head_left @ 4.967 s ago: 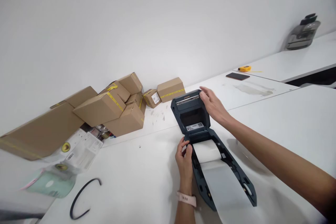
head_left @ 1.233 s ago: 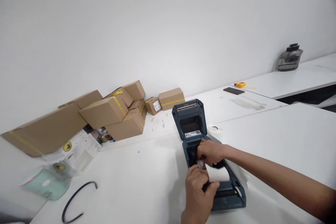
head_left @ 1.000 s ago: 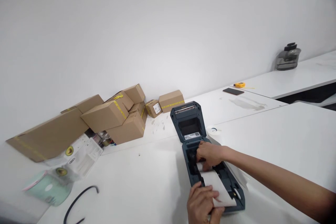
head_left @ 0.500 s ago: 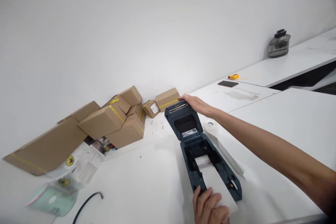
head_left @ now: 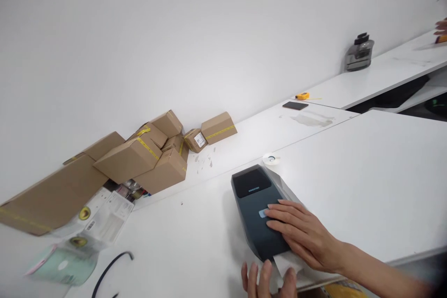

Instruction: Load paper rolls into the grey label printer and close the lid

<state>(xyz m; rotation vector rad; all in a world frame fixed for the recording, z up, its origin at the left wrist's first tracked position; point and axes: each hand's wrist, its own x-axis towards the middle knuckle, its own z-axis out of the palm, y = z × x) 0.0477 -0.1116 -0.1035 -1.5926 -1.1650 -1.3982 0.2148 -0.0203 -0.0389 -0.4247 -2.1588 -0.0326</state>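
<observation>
Resting on the closed lid of a dark printer (head_left: 257, 212): right hand (head_left: 307, 235), palm down, grip open, fingers loosely spread, nothing pinched. Printer: flat on the worktop (head_left: 199, 233), near its close edge, brand panel at the far end. Paper strip (head_left: 287, 263): white, showing at the printer's near end. Left hand (head_left: 267, 284): low in view, partly cut off, beside that strip; fingers apart and bent, thumb over the paper; whether this grip pinches it, cannot tell.

Adjacent stock: one white roll (head_left: 271, 159), just beyond the far corner; one length of loose paper (head_left: 287, 188), along the printer's right side.

Faults possible, with causes, as judged:
– Lid not fully caught. Cause: pressure too light or uneven, the palm lying toward one side. Latch hidden.
– Strip creased or skewed. Cause: paper trapped off line under the lid; its inner run cannot be seen.
– Strip torn. Cause: a sharp or sideways tug while the lid bears on it.
– Fingertip nipped. Cause: left fingers straying into the lid seam as weight goes on.
– Printer turned or slid toward the close edge. Cause: a push along the lid rather than straight down.
– Loose paper crumpled. Cause: the right hand or forearm dragging across that side.
– Roll knocked. Cause: the printer's far end swinging round.
</observation>
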